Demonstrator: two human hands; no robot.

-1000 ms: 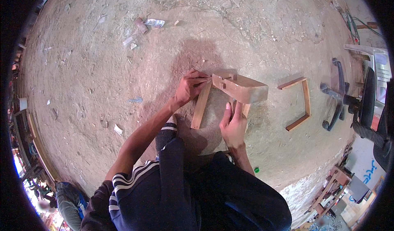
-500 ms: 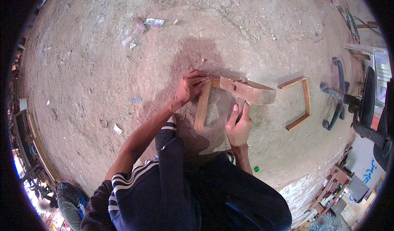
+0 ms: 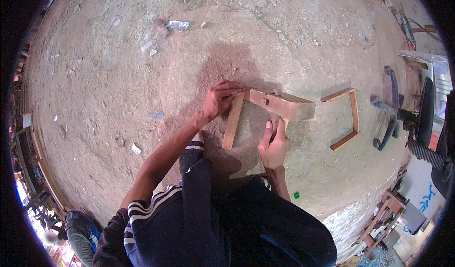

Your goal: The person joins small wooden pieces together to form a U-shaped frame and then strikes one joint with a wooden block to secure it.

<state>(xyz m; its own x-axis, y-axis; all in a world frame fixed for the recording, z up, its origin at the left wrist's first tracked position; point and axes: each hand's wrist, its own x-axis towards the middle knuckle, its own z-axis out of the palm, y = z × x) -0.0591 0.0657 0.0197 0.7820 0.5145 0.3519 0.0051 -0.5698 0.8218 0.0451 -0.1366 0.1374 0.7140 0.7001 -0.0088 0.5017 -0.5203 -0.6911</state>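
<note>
Farthest left, well apart from the left grip, long pieces of timber lie along the edge of the bare earth floor. Closer in, yet still left of that grip and nearer the person's body, a small white scrap lies on the ground, with a thin blue scrap between it and the grip. Beyond the grip, up and to its left, a brown lump and a crumpled silvery wrapper lie side by side.

The left grip is pinched at a corner of the wooden frame, fingers bent and tips together; anything finer between them is too small to make out. One bar slants from this grip back toward the person; another runs to the right and goes out of sight behind the head of a wooden mallet. The right grip is wrapped around the mallet's handle, thumb along it, the head just beyond the fingers. Whether the head touches the frame cannot be told.

Nearer the person, to the right of the right grip, is a green cap. Farther right of that grip lies a second, three-sided frame, open toward it, and past that the dark legs of a swivel chair.
</note>
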